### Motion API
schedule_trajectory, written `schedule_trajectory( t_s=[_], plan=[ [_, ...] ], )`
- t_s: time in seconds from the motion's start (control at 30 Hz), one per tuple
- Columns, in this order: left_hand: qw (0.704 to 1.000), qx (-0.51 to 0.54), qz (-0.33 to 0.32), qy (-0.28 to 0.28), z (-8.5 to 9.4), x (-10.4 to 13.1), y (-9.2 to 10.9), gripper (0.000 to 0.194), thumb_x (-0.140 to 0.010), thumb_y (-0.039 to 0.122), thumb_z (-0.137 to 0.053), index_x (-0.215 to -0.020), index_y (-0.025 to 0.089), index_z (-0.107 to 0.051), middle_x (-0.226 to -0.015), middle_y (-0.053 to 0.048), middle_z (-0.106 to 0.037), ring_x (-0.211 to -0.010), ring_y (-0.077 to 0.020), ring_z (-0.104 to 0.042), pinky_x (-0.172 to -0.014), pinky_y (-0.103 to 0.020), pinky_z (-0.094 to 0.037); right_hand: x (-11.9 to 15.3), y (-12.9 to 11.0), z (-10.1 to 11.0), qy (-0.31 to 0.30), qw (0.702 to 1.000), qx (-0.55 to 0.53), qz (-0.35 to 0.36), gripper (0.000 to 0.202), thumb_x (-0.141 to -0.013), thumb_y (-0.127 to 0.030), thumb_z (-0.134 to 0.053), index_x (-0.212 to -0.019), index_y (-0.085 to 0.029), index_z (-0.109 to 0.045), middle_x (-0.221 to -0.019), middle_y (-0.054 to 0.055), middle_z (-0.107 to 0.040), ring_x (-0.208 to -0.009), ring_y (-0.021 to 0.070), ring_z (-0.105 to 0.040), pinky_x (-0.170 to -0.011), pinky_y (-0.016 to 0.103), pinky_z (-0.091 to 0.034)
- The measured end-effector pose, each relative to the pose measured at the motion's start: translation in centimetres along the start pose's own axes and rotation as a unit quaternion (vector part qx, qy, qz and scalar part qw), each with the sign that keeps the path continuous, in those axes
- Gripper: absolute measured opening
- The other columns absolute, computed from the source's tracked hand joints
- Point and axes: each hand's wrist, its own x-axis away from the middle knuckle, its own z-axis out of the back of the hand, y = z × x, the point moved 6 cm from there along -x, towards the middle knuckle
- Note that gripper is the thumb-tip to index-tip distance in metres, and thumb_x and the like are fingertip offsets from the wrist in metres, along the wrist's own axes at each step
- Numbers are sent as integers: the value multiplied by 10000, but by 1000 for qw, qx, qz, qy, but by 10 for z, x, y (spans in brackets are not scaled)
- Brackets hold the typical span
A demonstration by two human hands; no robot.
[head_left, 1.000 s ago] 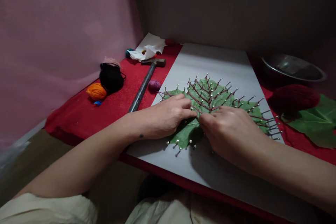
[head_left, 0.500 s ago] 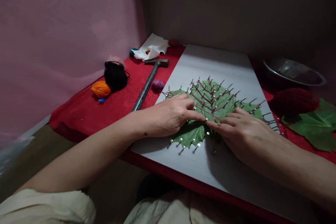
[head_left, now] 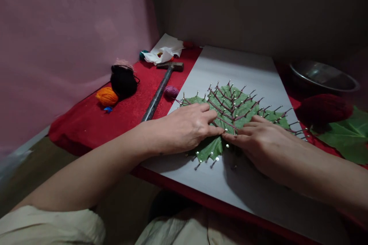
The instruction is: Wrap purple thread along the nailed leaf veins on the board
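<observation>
Left hand (head_left: 189, 126) and right hand (head_left: 254, 138) are close together at the index fingertips, beside a round-headed silver nail (head_left: 226, 130) — whether either pinches the thin maroon yarn (head_left: 227, 124), I cannot tell. Leftmost on the red cloth-covered surface (head_left: 83, 126) sits a bright orange yarn ball (head_left: 106, 96), then a black yarn ball (head_left: 123, 81), a dark-handled metal hammer (head_left: 157, 93) and a small purple yarn ball (head_left: 171, 92). Next, a lobed green leaf (head_left: 211, 147) lies on a flat white board (head_left: 238, 61), edged with nails — maroon yarn strung between some. Rightmost: a shiny metal bowl (head_left: 330, 74), a dark red yarn ball (head_left: 324, 109) and a second green leaf (head_left: 345, 138).
</observation>
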Motion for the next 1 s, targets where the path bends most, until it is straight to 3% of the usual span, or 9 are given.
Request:
schedule_trajectory(
  t_s=[0.17,0.3,0.5,0.77,0.9,1.0],
  plan=[
    [996,58,33,59,5,10,-12,352,-855,24,-444,-1070,175,-678,-913,-81,-585,-856,-199,-502,-777,-315,-425,2,5,-5,-29,999,-9,-25,265,-857,-103,-458,-940,-226,-678,-627,-20,-590,-572,131,-463,-692,315,-251],
    [990,65,80,97,7,17,-24,319,-860,49,-456,-1069,126,-684,-956,-121,-585,-925,-221,-513,-828,-346,-449,6,3,-3,2,1000,-11,-26,303,-869,-85,-438,-982,-224,-682,-624,-24,-590,-585,132,-486,-711,305,-258],
    [992,70,83,64,2,15,-24,291,-930,143,-430,-1081,147,-679,-943,-108,-570,-897,-208,-501,-819,-342,-445,7,-5,5,48,998,24,-15,316,-871,-70,-391,-919,-179,-683,-612,-8,-591,-566,148,-496,-698,313,-256],
    [999,-7,53,10,-1,10,-22,344,-884,55,-422,-1088,175,-672,-939,-90,-566,-885,-226,-465,-806,-373,-386,2,-2,4,7,1000,17,-15,276,-836,-85,-450,-930,-188,-688,-628,0,-620,-573,148,-512,-684,326,-240],
    [998,16,61,21,-1,11,-23,347,-879,44,-433,-1094,177,-670,-934,-89,-576,-889,-221,-467,-811,-359,-399,3,1,5,-12,1000,-5,-28,259,-861,-98,-444,-891,-210,-676,-631,-14,-601,-585,133,-509,-704,329,-239],
    [994,60,65,69,4,14,-23,296,-900,80,-457,-1066,176,-682,-926,-87,-581,-884,-205,-475,-813,-338,-418,5,-4,11,21,1000,-3,-18,233,-878,-105,-437,-776,-184,-632,-628,-11,-577,-598,135,-495,-715,327,-248]
  ],
)
